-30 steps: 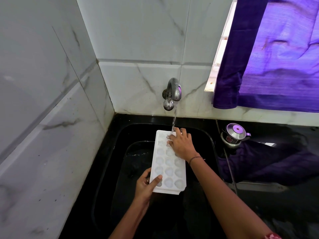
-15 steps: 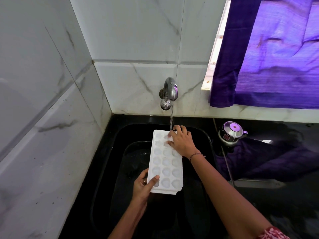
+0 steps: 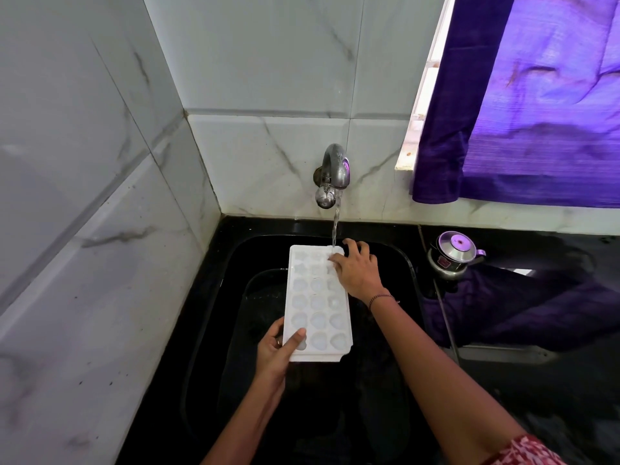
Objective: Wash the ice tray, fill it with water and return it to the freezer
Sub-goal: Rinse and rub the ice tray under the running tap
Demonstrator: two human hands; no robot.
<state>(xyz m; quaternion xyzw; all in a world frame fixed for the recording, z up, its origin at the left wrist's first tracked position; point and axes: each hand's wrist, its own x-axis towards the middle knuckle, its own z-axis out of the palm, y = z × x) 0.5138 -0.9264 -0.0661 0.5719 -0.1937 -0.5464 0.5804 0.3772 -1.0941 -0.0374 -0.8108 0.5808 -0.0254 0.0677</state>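
The ice tray (image 3: pixel 317 302) is held level over the black sink (image 3: pixel 235 297), cups facing up. Its long axis runs from 6 o'clock to 12 o'clock, leaning a touch toward 1 at the near end. One short end points at the person and the other at the wall under the tap (image 3: pixel 332 174). The cups sit three across and look heart-shaped.

The left hand (image 3: pixel 276 350) grips the tray's near corner at 7 o'clock. The thumb is pressed flat on top of the corner cup and the fingers are curled underneath. There is a ring (image 3: pixel 278 342) on this hand.

The right hand (image 3: pixel 357 270) holds the far corner at 1 o'clock, with the thumb on the top face and the fingers bent over the far edge. A thin bracelet (image 3: pixel 380 298) circles that wrist.

A stream of water (image 3: pixel 336 223) falls from the tap and lands on the tray's far end, just beside the right thumb. How much water stands in the cups is hard to judge, since white plastic and wet shine blend together.

At 3 o'clock from the tray's far end, a small steel pot (image 3: pixel 453 255) with a lid stands on the black table (image 3: pixel 553 414). A purple curtain (image 3: pixel 536 95) hangs at 1 o'clock above it. Marble-patterned wall tiles (image 3: pixel 84 229) fill the side from 9 to 12.
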